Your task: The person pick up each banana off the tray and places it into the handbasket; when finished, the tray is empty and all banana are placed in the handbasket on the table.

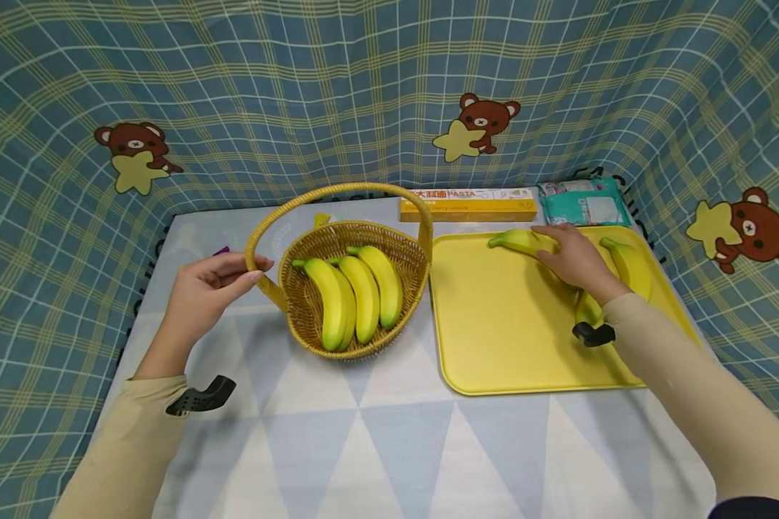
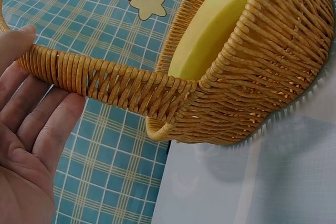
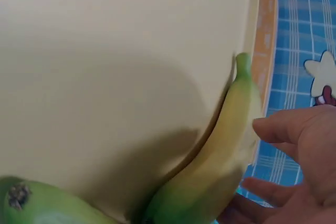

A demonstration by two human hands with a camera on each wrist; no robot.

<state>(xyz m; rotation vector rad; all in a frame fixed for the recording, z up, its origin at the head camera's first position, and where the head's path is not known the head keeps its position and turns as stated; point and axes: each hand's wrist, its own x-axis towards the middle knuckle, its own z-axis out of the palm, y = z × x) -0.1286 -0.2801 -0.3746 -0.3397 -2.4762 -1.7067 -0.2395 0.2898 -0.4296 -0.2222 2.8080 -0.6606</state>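
Note:
A woven wicker basket [image 1: 350, 234] with a tall arched handle stands left of centre, holding several yellow-green bananas [image 1: 363, 295]. My left hand [image 1: 197, 292] pinches the left side of that handle between thumb and fingers; the left wrist view shows the wicker handle [image 2: 110, 85] resting across the fingers. On the yellow tray [image 1: 493, 324], my right hand [image 1: 580, 263] reaches over a banana [image 1: 515, 241] by the back edge. In the right wrist view, the thumb is beside this banana [image 3: 226, 135], with the fingers loosely spread. More bananas [image 1: 629, 267] lie under and beyond the right wrist, partly hidden.
Behind the tray lie a yellow and white pasta box [image 1: 470, 207] and a teal packet [image 1: 585, 202]. A small yellow item [image 1: 322, 218] and a purple one [image 1: 222, 250] show behind the basket. Checked cloth [image 1: 363, 94] encloses the table at the back and sides.

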